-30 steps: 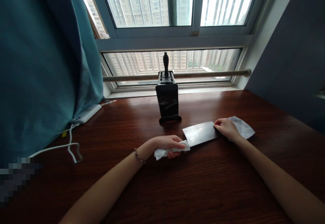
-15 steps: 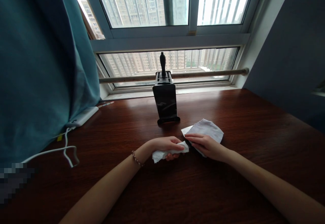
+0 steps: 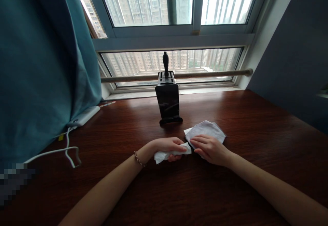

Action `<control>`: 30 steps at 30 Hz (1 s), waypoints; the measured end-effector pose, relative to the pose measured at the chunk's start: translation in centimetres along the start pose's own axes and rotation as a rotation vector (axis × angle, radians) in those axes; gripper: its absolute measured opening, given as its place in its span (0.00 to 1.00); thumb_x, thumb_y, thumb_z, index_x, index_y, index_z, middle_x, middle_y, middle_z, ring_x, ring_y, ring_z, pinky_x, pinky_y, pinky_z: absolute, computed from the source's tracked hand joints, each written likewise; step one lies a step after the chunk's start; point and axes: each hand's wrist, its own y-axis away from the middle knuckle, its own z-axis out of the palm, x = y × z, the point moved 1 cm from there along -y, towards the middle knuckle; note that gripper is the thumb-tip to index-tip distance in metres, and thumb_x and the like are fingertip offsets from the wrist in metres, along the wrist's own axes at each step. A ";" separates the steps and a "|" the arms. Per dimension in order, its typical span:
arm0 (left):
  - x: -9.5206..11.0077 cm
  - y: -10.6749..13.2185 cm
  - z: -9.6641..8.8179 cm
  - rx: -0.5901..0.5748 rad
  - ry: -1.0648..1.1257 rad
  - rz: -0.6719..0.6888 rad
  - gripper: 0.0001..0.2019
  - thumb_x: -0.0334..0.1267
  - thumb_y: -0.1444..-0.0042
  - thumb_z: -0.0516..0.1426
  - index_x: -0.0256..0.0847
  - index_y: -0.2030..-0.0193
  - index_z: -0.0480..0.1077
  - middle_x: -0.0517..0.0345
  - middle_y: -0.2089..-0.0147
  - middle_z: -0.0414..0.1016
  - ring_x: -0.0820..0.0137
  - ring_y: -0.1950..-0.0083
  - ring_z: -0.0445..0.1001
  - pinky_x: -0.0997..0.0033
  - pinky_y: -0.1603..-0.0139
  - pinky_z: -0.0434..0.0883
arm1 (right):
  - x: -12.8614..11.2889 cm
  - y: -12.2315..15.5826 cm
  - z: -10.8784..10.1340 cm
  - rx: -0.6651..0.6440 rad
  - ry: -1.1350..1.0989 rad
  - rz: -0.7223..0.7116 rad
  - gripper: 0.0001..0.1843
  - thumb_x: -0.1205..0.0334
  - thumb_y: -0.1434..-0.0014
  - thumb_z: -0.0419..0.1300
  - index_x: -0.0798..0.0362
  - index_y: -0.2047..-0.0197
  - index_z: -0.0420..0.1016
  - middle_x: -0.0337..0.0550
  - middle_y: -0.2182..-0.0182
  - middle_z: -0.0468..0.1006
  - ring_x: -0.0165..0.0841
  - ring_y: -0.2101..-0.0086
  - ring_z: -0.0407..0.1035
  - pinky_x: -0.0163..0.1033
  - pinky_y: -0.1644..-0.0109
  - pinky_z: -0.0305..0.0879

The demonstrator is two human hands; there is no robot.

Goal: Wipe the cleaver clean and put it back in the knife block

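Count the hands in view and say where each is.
2: the left hand grips a crumpled white tissue; the right hand lies on the white cloth beside it. Neither is hidden.

Centre: knife block [image 3: 167, 103], glossy black with faint grey reflections; knife handle [image 3: 165, 62] toward 12 o'clock, plain black. 4 o'clock: cloth [image 3: 206, 130], white with a faint lilac-grey cast. 6 o'clock: tissue [image 3: 160, 157], bright white. 7 o'clock: beaded bracelet [image 3: 138, 161], mottled brown. 8 o'clock: cable [image 3: 68, 148], white; beside it, tag [image 3: 60, 137], yellow. 9 o'clock: power strip [image 3: 88, 115], white. Between 9 and 10 o'clock: curtain [image 3: 38, 65], solid teal, darkening to navy in folds. 12 o'clock: window frame [image 3: 153, 42], grey-blue. Between 2 and 3 o'clock: wall [image 3: 302, 48], dark slate grey. From 4 through 8 o'clock: tabletop [image 3: 164, 191], reddish brown with darker wood grain.
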 end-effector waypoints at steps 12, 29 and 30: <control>-0.1 -0.1 0.0 0.018 0.008 -0.001 0.17 0.49 0.51 0.60 0.37 0.64 0.63 0.63 0.77 0.65 0.79 0.83 0.62 0.80 0.85 0.60 | 4.6 0.5 1.2 -0.016 0.054 0.335 0.31 0.48 0.39 0.42 0.57 0.38 0.54 0.51 0.40 0.58 0.39 0.40 0.49 0.49 0.37 0.50; 1.7 3.0 2.4 0.395 -0.554 0.132 0.13 0.47 0.43 0.50 0.38 0.64 0.62 0.63 0.74 0.64 0.77 0.79 0.64 0.79 0.80 0.62 | 13.8 4.3 -1.2 0.676 -0.612 0.839 0.11 0.68 0.63 0.61 0.51 0.71 0.76 0.40 0.71 0.78 0.37 0.64 0.71 0.40 0.56 0.65; 2.0 3.2 2.5 0.488 -0.689 0.152 0.12 0.45 0.42 0.48 0.39 0.63 0.63 0.62 0.73 0.65 0.76 0.77 0.66 0.78 0.78 0.63 | 14.2 4.5 -1.1 0.731 -0.653 0.869 0.11 0.67 0.64 0.62 0.52 0.71 0.76 0.40 0.73 0.78 0.36 0.67 0.71 0.39 0.59 0.67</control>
